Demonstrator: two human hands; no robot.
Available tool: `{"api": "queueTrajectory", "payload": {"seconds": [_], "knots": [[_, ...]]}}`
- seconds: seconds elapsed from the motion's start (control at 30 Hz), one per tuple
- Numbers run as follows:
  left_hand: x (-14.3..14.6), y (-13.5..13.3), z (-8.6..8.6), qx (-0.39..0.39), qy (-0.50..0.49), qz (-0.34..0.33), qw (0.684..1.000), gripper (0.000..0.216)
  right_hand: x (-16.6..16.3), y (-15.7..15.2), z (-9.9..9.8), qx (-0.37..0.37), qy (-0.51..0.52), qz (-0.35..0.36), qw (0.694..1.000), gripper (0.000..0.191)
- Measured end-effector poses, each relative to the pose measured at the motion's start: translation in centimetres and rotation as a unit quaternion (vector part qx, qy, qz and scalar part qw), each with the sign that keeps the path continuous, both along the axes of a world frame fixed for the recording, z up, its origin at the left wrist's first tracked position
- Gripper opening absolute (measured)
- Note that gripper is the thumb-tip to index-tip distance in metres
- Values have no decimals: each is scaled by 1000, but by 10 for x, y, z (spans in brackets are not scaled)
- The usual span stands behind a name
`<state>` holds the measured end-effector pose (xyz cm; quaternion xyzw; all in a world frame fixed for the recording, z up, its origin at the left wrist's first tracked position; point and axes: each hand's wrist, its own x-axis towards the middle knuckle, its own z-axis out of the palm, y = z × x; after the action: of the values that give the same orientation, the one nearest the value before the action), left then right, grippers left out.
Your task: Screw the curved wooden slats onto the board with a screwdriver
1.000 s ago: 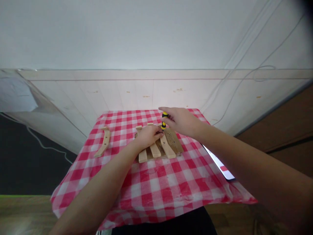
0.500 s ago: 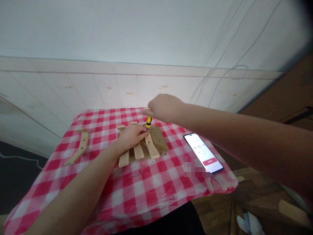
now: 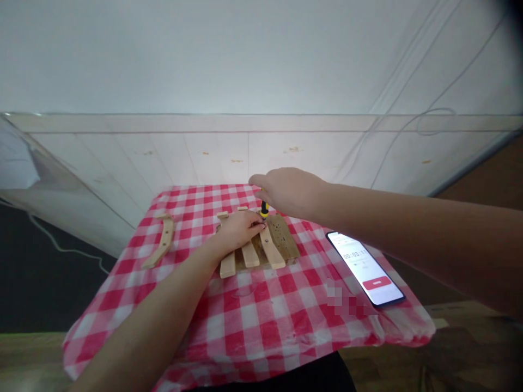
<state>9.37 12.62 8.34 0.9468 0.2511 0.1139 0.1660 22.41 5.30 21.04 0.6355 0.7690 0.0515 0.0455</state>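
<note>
My right hand (image 3: 292, 190) is at the top of a screwdriver (image 3: 265, 209) with a yellow and black handle, its fingers partly around the grip. The tool stands upright, its tip down at the far part of a curved wooden slat (image 3: 271, 246) that has a dark hole. My left hand (image 3: 240, 227) lies across the slats, thumb and fingertips pinched beside the screwdriver tip; whatever they pinch is too small to make out. Two more pale slats, a middle slat (image 3: 250, 255) and a left slat (image 3: 227, 265), lie partly under this hand. Beneath them is a worn brown board (image 3: 283, 234).
A separate curved wooden piece (image 3: 164, 242) with holes lies at the left of the red checked tablecloth (image 3: 261, 321). A phone (image 3: 373, 275) with a running timer lies on the right. Behind the table is a white wall (image 3: 204, 65) with cables.
The view has shifted, so the table sits further right in the picture. My right hand's fingers have loosened and spread a little at the screwdriver handle. My left hand stays on the slats.
</note>
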Motion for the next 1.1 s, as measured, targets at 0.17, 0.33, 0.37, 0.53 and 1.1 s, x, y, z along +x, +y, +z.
{"api": "queueTrajectory", "payload": {"seconds": [0.17,0.33,0.37,0.53,1.1], "knots": [[0,0,1,-15,-10,-7,1000,23,9,-8,-5,-115,-79,22,990,20],[1,-2,1,-13,-9,9,1000,24,11,2,-15,-25,15,49,998,20],[1,-2,1,-11,-8,9,1000,24,11,3,-15,-7,46,59,997,20],[1,-1,-1,-4,-19,20,1000,25,11,-5,-2,-67,140,74,985,24],[-2,1,-5,-33,-20,-11,999,23,34,-14,-15,-113,80,9,990,25]]}}
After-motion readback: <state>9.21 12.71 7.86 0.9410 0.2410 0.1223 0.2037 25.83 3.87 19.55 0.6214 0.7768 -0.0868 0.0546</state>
